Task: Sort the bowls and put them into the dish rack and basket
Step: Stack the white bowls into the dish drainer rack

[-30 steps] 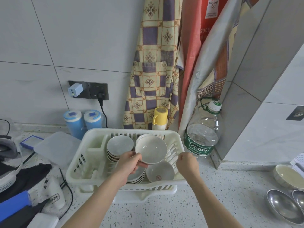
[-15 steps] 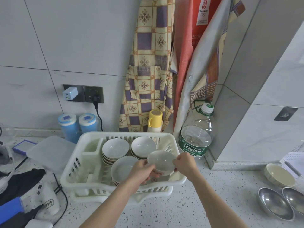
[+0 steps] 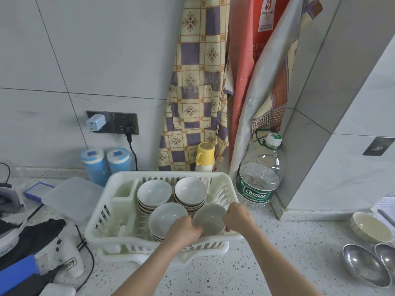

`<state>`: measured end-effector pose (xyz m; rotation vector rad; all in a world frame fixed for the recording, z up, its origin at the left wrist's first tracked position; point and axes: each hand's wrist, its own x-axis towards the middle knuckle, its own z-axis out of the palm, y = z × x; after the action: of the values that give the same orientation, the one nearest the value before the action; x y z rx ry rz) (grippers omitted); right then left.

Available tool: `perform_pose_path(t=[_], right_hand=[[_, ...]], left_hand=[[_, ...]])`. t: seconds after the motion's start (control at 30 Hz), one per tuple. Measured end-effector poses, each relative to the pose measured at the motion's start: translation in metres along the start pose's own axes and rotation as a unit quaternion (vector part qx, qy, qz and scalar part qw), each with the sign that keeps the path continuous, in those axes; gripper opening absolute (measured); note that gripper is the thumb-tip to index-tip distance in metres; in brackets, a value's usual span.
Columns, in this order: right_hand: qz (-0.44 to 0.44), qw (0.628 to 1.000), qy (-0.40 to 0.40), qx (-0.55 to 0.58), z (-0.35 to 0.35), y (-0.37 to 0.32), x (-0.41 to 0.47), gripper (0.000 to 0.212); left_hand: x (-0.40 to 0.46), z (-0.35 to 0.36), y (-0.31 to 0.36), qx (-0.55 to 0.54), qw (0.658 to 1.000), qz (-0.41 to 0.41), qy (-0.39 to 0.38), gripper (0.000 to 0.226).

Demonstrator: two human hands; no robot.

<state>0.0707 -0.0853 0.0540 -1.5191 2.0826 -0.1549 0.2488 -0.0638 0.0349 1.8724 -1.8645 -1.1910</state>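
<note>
A white plastic dish rack (image 3: pixel 119 190) stands on the speckled counter. Inside it are two stacks of white bowls at the back (image 3: pixel 154 194) (image 3: pixel 190 191) and a third stack at the front (image 3: pixel 166 216). A small white bowl (image 3: pixel 210 218) sits low in the rack's front right corner. My left hand (image 3: pixel 183 231) grips its left rim and my right hand (image 3: pixel 237 216) grips its right rim. A cream bowl (image 3: pixel 372 229) and two steel bowls (image 3: pixel 363 265) (image 3: pixel 388 256) lie on the counter at the far right.
A large water bottle (image 3: pixel 259 178) stands right of the rack. A yellow-capped bottle (image 3: pixel 205 154) and two blue canisters (image 3: pixel 104 163) stand behind it. A clear lid (image 3: pixel 70 197), cables and dark gear lie to the left. Hanging aprons and a wall corner rise behind.
The large bowl my left hand held went down onto the front stack. Both hands then took the small bowl and lowered it into the rack's front right corner.
</note>
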Motion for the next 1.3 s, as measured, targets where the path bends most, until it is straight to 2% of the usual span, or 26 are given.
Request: perform_pose_path(t=[0.37, 0.87, 0.97, 1.07, 1.13, 1.2, 1.3], right_hand=[[-0.004, 0.989, 0.019, -0.144, 0.020, -0.002, 0.002, 0.029], [-0.004, 0.984, 0.039, -0.173, 0.024, -0.008, -0.005, 0.028], [-0.015, 0.990, 0.072, -0.120, 0.022, -0.005, -0.013, 0.027], [-0.023, 0.993, 0.115, 0.017, 0.017, 0.008, -0.023, 0.030], [-0.018, 0.984, 0.139, 0.108, 0.011, 0.023, -0.031, 0.030], [-0.011, 0.973, 0.162, 0.163, 0.003, 0.043, -0.038, 0.027], [0.011, 0.955, 0.186, 0.231, -0.014, 0.078, -0.045, 0.023]], left_hand=[[-0.001, 0.010, -0.005, -0.009, 0.999, -0.014, -0.038, 0.021], [-0.015, 0.013, 0.000, -0.040, 0.997, -0.052, -0.041, 0.026], [-0.021, 0.013, -0.004, -0.053, 0.998, -0.026, -0.005, 0.015], [-0.026, 0.011, -0.001, -0.069, 0.996, -0.003, 0.058, 0.034], [-0.028, 0.011, 0.008, -0.074, 0.993, 0.014, 0.093, 0.030], [-0.028, 0.019, 0.022, -0.109, 0.988, 0.037, 0.099, 0.018], [-0.030, 0.041, 0.049, -0.146, 0.983, 0.068, 0.087, 0.014]])
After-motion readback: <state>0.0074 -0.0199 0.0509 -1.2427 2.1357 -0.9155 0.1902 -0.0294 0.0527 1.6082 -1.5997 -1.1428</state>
